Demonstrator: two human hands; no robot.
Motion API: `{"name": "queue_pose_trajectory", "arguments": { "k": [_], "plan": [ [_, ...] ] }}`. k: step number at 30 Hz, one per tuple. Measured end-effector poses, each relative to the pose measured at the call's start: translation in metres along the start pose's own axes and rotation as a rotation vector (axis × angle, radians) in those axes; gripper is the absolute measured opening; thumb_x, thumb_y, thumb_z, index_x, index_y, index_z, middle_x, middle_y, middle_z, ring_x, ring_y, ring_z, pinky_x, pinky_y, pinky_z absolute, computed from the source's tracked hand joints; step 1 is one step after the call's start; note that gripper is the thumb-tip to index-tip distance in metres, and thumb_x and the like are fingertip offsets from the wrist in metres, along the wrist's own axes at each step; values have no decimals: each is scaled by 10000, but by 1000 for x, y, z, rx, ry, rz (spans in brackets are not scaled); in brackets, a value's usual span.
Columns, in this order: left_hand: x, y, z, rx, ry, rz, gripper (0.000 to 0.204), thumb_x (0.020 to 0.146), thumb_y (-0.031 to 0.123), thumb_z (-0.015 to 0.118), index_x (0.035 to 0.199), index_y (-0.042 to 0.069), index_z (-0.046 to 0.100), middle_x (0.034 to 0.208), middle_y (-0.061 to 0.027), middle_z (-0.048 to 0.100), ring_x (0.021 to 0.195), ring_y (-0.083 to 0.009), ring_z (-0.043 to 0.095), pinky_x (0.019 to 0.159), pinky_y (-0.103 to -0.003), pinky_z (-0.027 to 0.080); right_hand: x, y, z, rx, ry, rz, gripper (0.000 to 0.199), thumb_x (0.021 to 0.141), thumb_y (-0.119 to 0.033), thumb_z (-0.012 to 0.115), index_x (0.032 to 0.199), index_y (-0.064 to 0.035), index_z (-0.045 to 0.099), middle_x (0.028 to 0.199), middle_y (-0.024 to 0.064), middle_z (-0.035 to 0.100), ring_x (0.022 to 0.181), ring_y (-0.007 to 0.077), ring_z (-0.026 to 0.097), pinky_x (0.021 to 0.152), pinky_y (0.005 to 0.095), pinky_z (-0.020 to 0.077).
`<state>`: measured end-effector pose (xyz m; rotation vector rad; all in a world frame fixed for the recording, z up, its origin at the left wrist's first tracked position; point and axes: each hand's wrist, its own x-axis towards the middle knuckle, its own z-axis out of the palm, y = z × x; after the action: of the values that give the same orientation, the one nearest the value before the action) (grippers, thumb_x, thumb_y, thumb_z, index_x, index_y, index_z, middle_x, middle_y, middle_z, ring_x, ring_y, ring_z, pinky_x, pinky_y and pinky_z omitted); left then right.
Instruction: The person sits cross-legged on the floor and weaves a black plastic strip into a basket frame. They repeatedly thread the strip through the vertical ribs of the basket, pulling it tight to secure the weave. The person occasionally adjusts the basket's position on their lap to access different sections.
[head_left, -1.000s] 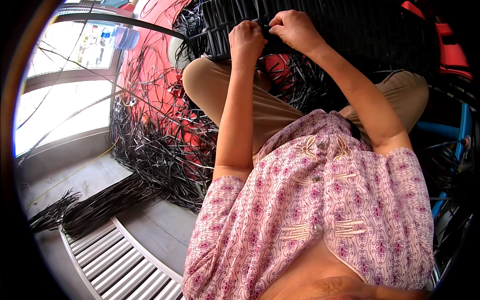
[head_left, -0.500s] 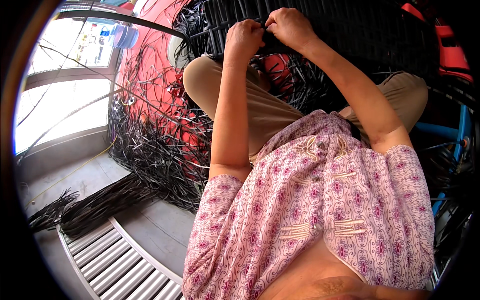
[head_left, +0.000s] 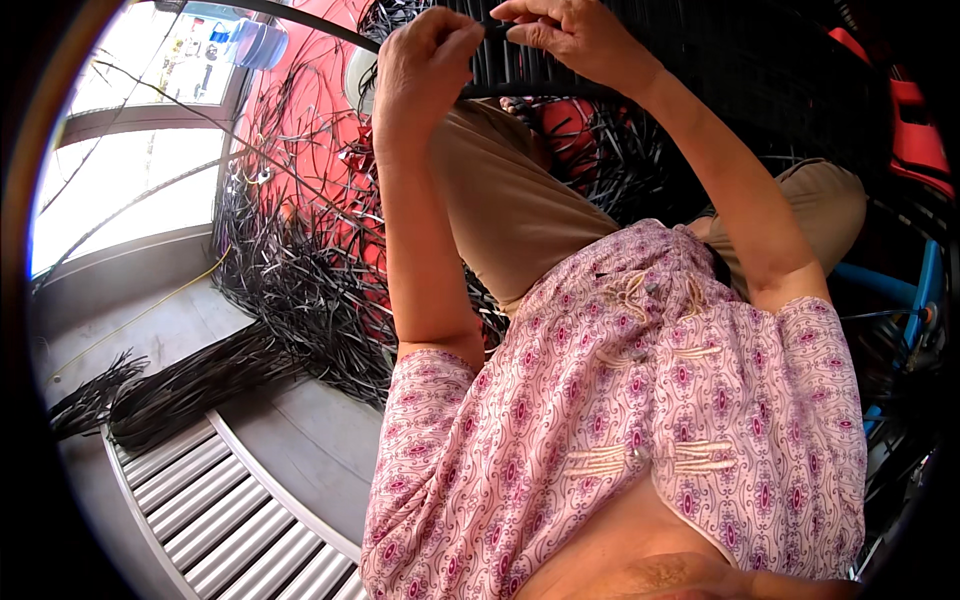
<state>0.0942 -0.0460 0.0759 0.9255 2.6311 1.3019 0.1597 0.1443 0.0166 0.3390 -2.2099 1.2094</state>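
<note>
A dark woven piece [head_left: 690, 60] made of black flat strips lies across my lap at the top. My left hand [head_left: 425, 75] is closed at its left end, fingers curled round a black plastic strip [head_left: 310, 20] that runs off to the upper left. Just right of it, my right hand [head_left: 585, 45] reaches over the weave, thumb and forefinger pointing at my left hand. A short dark length of the strip seems to pass between the two hands. The tips of the right fingers are partly lost against the black.
Loose black strips [head_left: 300, 280] heap over a red surface [head_left: 310, 130] at the left. A bundle of strips [head_left: 200, 390] lies by a slatted metal rack [head_left: 235, 510]. Blue tubing [head_left: 880, 285] and red parts [head_left: 915, 130] stand at the right. A clear blue container [head_left: 257, 42] is at upper left.
My left hand has moved left and up, away from the right hand. The right hand has risen slightly, and its fingers have straightened. The view has shifted a little.
</note>
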Motion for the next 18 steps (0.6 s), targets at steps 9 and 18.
{"name": "queue_pose_trajectory", "arguments": {
  "k": [9, 18],
  "plan": [
    [27, -51, 33, -126, 37, -107, 220, 863, 178, 702, 988, -1, 732, 711, -28, 668, 625, -80, 635, 589, -248, 508, -6, 13, -7, 536, 26, 405, 206, 986, -126, 600, 1023, 38, 718, 817, 28, 692, 718, 84, 615, 693, 236, 527],
    [31, -78, 77, 522, 27, -25, 309, 814, 410, 695, 797, 115, 783, 654, -47, 706, 729, -231, 711, 746, -374, 547, -8, 21, -1, 546, 34, 467, 195, 972, -115, 602, 1015, 41, 711, 804, 27, 679, 688, 79, 605, 657, 229, 515]
  ]
}}
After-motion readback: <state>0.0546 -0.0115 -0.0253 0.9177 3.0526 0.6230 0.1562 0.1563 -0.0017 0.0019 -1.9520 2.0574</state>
